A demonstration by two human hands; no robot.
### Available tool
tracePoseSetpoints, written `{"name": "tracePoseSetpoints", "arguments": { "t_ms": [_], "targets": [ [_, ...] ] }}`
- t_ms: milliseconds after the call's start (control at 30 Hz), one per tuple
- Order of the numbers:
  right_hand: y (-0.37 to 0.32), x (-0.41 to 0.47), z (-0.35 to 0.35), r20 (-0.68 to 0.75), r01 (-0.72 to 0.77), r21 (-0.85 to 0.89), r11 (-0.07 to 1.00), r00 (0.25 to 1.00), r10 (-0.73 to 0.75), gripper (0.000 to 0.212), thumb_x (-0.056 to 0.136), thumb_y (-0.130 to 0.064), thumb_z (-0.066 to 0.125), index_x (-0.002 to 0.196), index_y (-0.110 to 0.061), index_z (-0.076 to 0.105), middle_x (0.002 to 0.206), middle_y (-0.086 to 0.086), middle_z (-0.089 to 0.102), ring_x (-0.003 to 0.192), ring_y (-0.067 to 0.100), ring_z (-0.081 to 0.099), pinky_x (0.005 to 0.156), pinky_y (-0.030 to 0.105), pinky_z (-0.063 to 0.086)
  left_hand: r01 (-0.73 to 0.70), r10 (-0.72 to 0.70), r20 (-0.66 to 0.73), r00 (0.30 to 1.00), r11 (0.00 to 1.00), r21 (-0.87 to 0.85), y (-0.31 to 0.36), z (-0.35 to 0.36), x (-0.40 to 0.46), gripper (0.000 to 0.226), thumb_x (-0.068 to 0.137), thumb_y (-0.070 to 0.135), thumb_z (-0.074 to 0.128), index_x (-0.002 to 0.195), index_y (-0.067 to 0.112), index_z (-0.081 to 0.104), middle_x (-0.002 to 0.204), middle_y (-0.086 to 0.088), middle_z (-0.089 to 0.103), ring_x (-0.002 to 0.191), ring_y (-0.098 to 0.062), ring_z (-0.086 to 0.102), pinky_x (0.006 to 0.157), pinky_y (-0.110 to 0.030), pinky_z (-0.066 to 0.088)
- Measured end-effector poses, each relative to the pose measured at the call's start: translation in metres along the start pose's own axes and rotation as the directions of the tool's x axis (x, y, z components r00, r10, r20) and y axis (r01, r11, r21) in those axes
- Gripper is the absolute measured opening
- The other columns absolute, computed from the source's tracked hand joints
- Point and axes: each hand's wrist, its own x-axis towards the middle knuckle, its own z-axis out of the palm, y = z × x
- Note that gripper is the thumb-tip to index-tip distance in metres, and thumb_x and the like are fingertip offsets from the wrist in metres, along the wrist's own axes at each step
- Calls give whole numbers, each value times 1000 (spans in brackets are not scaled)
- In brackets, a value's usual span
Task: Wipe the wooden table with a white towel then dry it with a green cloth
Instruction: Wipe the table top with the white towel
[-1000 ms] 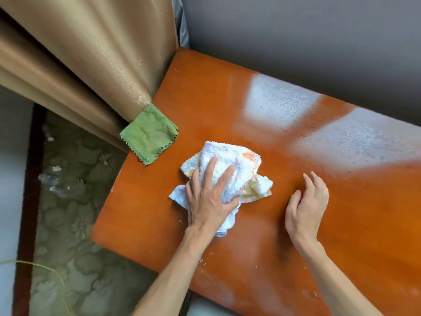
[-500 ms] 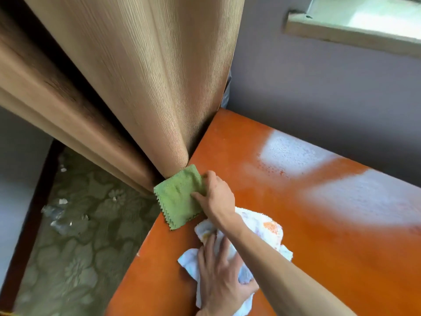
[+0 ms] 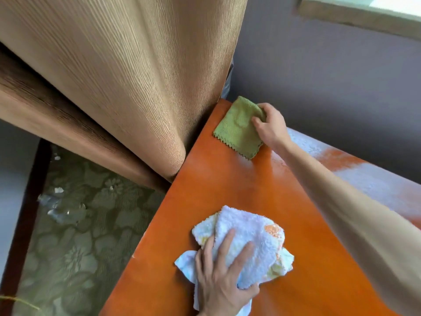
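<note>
The orange-brown wooden table (image 3: 227, 185) fills the lower right. A crumpled white towel (image 3: 248, 238) with orange and yellow patches lies near the table's near left edge. My left hand (image 3: 222, 277) lies flat on the towel, fingers spread over it. A small green cloth (image 3: 237, 128) with a zigzag edge lies flat at the far left corner of the table. My right hand (image 3: 270, 126) reaches across and pinches the cloth's right edge, its arm crossing above the table. Pale glare patches (image 3: 373, 185) show on the surface behind that arm.
A tan curtain (image 3: 127, 83) hangs against the table's left edge and far corner. A grey wall (image 3: 330, 76) backs the table, with a window sill (image 3: 360, 17) at upper right. Floral patterned floor (image 3: 75, 236) with bits of litter lies to the left below.
My right hand left the table top, reached to the green cloth at the left edge and slid it to the far corner. The view tilted up. My left hand stays on the towel.
</note>
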Motion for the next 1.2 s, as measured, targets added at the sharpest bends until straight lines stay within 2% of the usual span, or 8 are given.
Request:
{"name": "tracePoseSetpoints", "arguments": {
  "t_ms": [167, 300, 367, 467, 533, 800, 967, 1200],
  "targets": [
    [23, -5, 11, -123, 109, -184, 977, 983, -133, 61, 91, -18, 62, 148, -15, 42, 153, 15, 39, 141, 30, 34, 116, 34, 24, -29, 33, -97, 995, 999, 42, -5, 5, -3, 78, 51, 54, 75, 128, 44, 65, 150, 6, 48, 128, -34, 49, 92, -51, 47],
    [53, -86, 7, -348, 126, -41, 991, 928, -133, 45, 98, -17, 46, 141, -8, 50, 152, 16, 41, 142, 27, 36, 120, 32, 25, -29, 45, -149, 988, 994, 109, -5, 8, -5, 76, 54, 58, 74, 128, 45, 64, 150, 6, 46, 127, -33, 48, 90, -51, 47],
    [84, -155, 1, -350, 104, -76, 992, 929, -124, 42, 100, -14, 43, 140, -5, 51, 150, 16, 45, 141, 28, 39, 119, 39, 28, 48, -27, -158, 987, 991, 129, 4, 9, -1, 75, 55, 64, 71, 127, 45, 64, 150, 6, 48, 125, -36, 50, 89, -50, 46],
    [136, -256, -9, -278, 51, -292, 955, 951, -136, 46, 98, -13, 40, 142, -4, 49, 153, 13, 43, 142, 34, 37, 118, 48, 27, 219, -198, -164, 966, 969, 118, 28, 12, 20, 81, 56, 69, 67, 133, 46, 59, 153, 3, 46, 127, -40, 46, 92, -54, 43],
    [153, -290, -11, -208, 76, -406, 911, 963, -173, 47, 99, -17, 37, 144, -6, 49, 155, 12, 41, 144, 35, 34, 119, 52, 26, 210, -190, -145, 971, 967, 145, 41, 15, 36, 88, 57, 79, 62, 139, 46, 53, 156, 1, 41, 129, -41, 40, 99, -58, 38],
    [153, -291, -10, -196, 49, -540, 840, 963, -182, 47, 101, -21, 38, 146, -12, 48, 157, 9, 39, 144, 33, 34, 120, 49, 24, -39, 63, -86, 994, 963, 266, 19, 7, 79, 84, 67, 84, 54, 143, 51, 43, 160, 7, 31, 133, -38, 38, 96, -51, 39],
    [149, -289, -10, -213, 30, -565, 825, 960, -180, 48, 99, -24, 42, 145, -13, 49, 157, 8, 40, 144, 33, 34, 121, 47, 23, 126, -76, -188, 979, 955, 269, -20, -27, 97, 83, 64, 79, 60, 140, 50, 48, 157, 6, 36, 127, -34, 43, 87, -45, 41],
    [148, -289, -9, -243, 11, -550, 835, 955, -172, 48, 97, -22, 46, 144, -14, 50, 156, 7, 41, 143, 32, 36, 120, 47, 24, 338, -282, -259, 924, 919, 205, -65, -52, 72, 79, 76, 67, 68, 146, 39, 44, 161, 4, 27, 132, -36, 37, 98, -52, 37]
  ]
}}
